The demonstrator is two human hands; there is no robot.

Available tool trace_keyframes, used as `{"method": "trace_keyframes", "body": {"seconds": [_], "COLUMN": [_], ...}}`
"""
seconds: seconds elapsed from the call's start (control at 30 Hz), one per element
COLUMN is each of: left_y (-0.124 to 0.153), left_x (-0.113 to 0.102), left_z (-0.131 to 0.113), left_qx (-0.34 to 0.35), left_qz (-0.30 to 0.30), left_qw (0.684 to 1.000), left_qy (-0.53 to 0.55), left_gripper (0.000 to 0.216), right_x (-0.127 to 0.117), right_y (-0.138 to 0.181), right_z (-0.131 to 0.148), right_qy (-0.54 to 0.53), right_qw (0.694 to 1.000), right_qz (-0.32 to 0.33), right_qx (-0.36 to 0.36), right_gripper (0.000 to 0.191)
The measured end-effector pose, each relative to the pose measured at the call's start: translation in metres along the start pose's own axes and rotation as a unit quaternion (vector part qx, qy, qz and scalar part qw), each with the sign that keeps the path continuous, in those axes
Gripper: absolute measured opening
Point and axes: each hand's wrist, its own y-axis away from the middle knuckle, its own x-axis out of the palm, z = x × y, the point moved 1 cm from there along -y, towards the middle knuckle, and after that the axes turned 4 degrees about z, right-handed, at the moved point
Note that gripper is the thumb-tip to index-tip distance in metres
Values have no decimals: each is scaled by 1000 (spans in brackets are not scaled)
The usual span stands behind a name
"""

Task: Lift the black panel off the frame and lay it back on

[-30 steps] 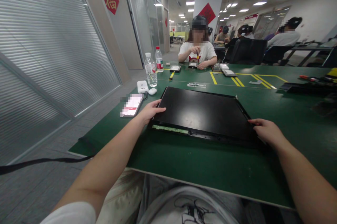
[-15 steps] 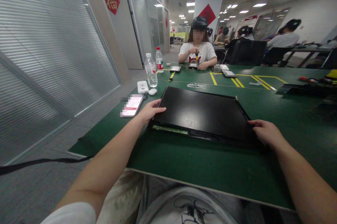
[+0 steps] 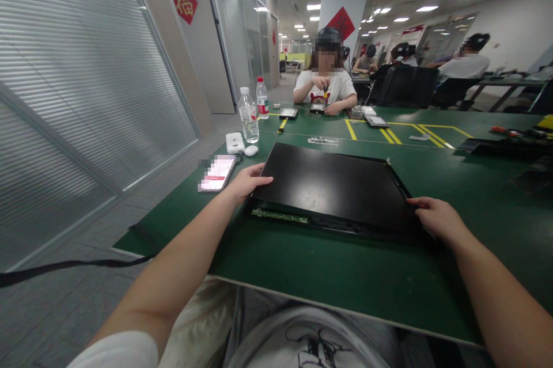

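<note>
Head | left hand (image 3: 245, 185) grips black panel (image 3: 332, 186) edge | right hand (image 3: 436, 219) grips opposite edge

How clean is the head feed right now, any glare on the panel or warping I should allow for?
Head view: ceiling lights leave a soft pale sheen on the black panel, not blown out. Left hand and right hand at its near corners look sharp. Wide-angle bending bows the table edge and the wall blinds. Far desks are small and soft.
</note>
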Motion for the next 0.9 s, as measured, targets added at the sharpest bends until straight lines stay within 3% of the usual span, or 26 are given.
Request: {"method": "trace_keyframes", "body": {"seconds": [0.3,0.67,0.8,0.9], "left_y": [1,3,3,5], "left_x": [-1,6,7,9], "left_z": [-3,-4,-5,-7], "left_qx": [24,82,120,146], "left_qz": [12,76,85,84], "left_qw": [1000,992,988,985], "left_qy": [15,58,51,47], "left_gripper": [61,74,81,88], "right_x": [0,1,2,0], "right_y": [-3,-4,3,11], "right_z": [-3,-6,0,11], "right_qy": [-3,-15,-48,-57], "right_qw": [1000,999,997,996], "right_qz": [-7,-31,-61,-61], "right_qx": [-10,-32,-7,19], "right_gripper": [44,40,53,46]}}
